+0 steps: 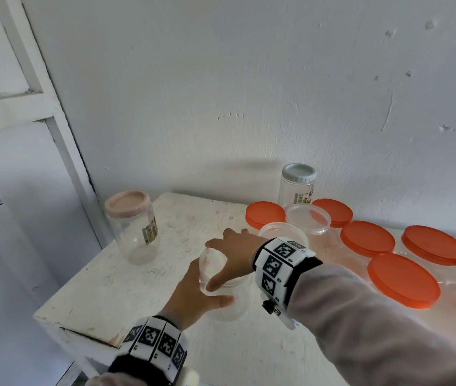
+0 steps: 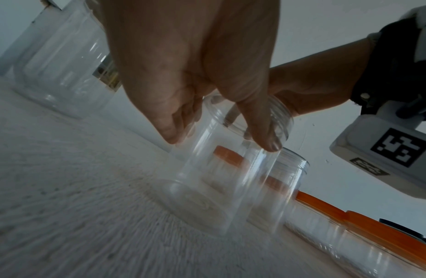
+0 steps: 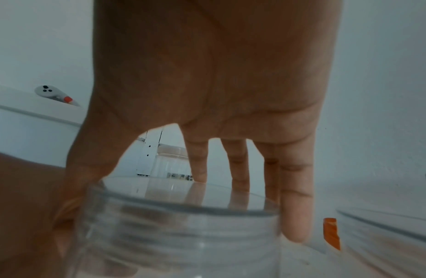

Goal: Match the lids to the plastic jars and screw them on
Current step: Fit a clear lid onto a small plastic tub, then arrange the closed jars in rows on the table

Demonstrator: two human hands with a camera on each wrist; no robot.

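Observation:
On the white table (image 1: 137, 288) stands a clear plastic jar (image 1: 229, 307), its threaded mouth open in the left wrist view (image 2: 219, 188). My left hand (image 1: 193, 291) grips its side, thumb toward me and fingers (image 2: 169, 131) round the wall. Over the jar's mouth my right hand (image 1: 235, 252) holds a clear lid (image 1: 210, 264), tilted, between thumb and fingers. The right wrist view shows that hand (image 3: 207, 75) spanning the lid (image 3: 183, 222), whose ridges show through the plastic. Whether lid and jar touch, I cannot tell.
A pink-lidded jar (image 1: 130, 227) stands at the back left corner and a silver-lidded jar (image 1: 297, 188) against the wall. An open clear jar (image 1: 282, 232) and a clear-lidded one (image 1: 307, 218) sit just behind my right wrist. Several orange-lidded jars (image 1: 403, 280) fill the right side.

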